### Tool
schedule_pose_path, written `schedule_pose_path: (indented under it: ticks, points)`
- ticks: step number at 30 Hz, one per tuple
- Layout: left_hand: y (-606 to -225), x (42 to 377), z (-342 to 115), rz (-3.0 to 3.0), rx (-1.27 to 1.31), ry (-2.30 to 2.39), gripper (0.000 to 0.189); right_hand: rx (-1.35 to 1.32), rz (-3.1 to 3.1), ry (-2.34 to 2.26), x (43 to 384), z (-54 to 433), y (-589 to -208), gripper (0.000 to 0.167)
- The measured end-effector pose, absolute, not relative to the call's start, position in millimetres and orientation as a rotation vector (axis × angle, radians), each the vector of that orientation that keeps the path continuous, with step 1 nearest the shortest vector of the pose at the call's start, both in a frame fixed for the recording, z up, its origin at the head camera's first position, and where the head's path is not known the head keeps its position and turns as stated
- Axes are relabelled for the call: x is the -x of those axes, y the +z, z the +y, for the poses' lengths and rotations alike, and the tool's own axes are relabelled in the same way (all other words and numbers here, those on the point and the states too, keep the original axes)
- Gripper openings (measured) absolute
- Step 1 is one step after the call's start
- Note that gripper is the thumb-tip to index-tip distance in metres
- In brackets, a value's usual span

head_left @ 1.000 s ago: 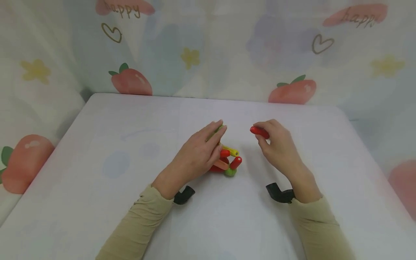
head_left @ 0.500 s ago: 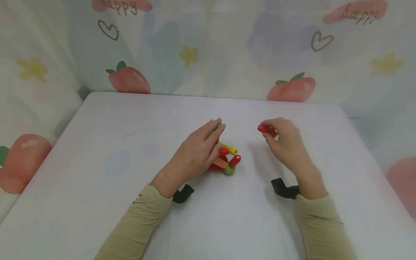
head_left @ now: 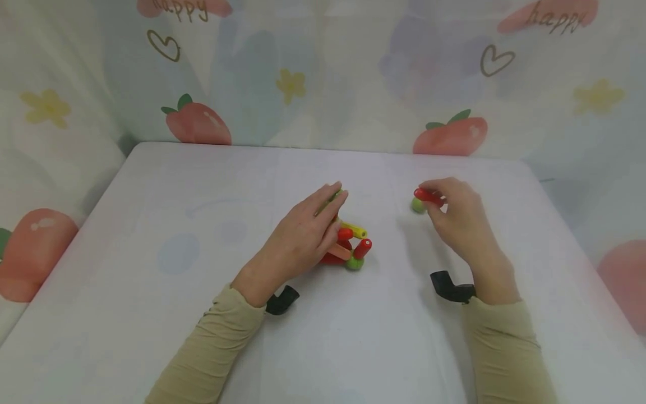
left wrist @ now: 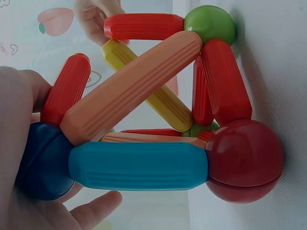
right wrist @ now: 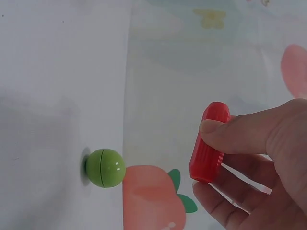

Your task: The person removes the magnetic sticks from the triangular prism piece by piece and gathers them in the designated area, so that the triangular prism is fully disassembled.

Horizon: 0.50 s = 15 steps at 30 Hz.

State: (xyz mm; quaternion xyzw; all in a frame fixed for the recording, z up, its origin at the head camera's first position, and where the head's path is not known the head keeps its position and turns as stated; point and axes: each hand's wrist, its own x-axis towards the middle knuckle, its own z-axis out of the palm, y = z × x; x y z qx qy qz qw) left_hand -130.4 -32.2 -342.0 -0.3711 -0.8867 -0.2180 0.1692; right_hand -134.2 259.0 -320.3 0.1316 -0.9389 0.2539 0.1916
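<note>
My left hand (head_left: 303, 235) lies over the top of a magnetic stick-and-ball structure (head_left: 345, 255) and holds it, its palm against the dark blue ball (left wrist: 45, 160). A light blue stick (left wrist: 139, 165) runs from that ball to a dark red ball (left wrist: 245, 160) on the table. Red, orange and yellow sticks and green balls make up other parts; my hand hides some of it in the head view. Off to the right, my right hand (head_left: 461, 216) pinches a loose red magnetic stick (right wrist: 210, 143) between thumb and fingers, above the table. A green ball (right wrist: 105, 167) sits on the table close by.
The white-covered table (head_left: 353, 348) meets a patterned cloth backdrop (head_left: 343, 73) at its far edge. Black curved pieces (head_left: 451, 287) stick out at both wrists.
My right hand has moved right and slightly away with the red stick, and a green ball has come into sight beside it. The left hand keeps its place on the structure.
</note>
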Motion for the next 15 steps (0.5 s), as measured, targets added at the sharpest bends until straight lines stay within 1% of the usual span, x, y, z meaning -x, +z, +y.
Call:
schedule_pose_path:
  ticks: [8,15]
  points:
    - [-343.1,130.5,-31.7,-2.518,1.051,-0.608,0.049,-0.262,-2.792,0.715,138.1,264.1,-328.3,0.030]
    - [-343.6,130.5,-31.5,-2.514,1.050,-0.620,0.050,-0.242,-2.886,0.705,143.9,268.4,-338.3,0.029]
